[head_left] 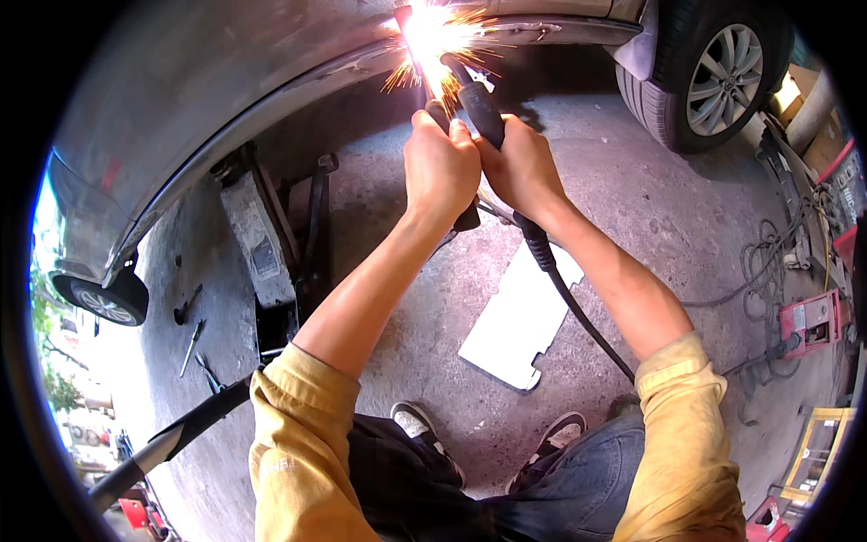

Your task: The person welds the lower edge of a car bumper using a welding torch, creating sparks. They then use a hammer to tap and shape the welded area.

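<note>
My right hand (526, 172) is wrapped round the black handle of a welding torch (481, 110), whose cable runs down past my right forearm. Close beside it, my left hand (442, 169) grips a dark-handled tool (467, 218); its kind cannot be made out, and its far end is lost in the glare. The torch tip points up at the lower side sill (533, 32) of a grey car (226, 72). A bright arc (433, 34) with orange sparks burns there and hides the metal around it.
A floor jack (257, 235) stands under the car at left, its long handle (172, 440) reaching toward me. A white sheet (522, 316) lies on the concrete. A wheel (722, 77) is at upper right. Hand tools (191, 346) lie left; cables and a red box (810, 321) are right.
</note>
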Demonstrator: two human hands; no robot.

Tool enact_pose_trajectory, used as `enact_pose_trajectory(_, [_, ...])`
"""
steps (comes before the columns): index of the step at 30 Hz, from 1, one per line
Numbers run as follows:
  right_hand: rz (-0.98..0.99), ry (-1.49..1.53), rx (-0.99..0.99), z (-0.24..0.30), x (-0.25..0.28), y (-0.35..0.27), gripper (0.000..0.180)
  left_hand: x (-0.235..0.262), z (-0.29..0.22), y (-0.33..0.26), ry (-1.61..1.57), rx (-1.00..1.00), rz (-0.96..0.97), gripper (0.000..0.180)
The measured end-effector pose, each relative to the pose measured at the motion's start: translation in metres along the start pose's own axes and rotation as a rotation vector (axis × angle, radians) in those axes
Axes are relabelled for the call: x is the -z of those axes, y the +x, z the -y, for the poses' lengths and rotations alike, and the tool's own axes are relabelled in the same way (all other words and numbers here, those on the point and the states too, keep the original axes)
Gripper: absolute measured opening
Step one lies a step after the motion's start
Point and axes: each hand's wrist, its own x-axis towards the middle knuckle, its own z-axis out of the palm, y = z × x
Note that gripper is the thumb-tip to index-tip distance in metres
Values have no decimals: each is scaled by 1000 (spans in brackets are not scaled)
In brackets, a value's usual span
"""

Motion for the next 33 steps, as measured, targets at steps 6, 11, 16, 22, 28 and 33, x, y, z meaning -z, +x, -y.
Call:
enact_pose_trajectory(6, [-37, 4, 75, -7, -3, 2, 41, 2, -2, 0, -43, 68, 64, 32])
enact_pose_trajectory(11, [-12, -9, 49, -2, 0, 1, 42, -4, 10, 4, 35, -78, -60, 31])
enact_pose_trajectory(16, [-21, -11, 61, -3, -1, 0, 44, -3, 10, 5, -11, -26, -27, 33])
enact_pose_trajectory(22, [-29, -17, 52, -1, 2, -2, 44, 7, -9, -3, 19, 35, 54, 35])
enact_pose_trajectory(28, [13, -13, 21, 6, 3, -1, 44, 7, -3, -1, 55, -11, -4, 36])
enact_pose_trajectory(33, [-61, -30, 50, -8, -4, 2, 41, 8, -9, -4, -28, 66, 107, 35])
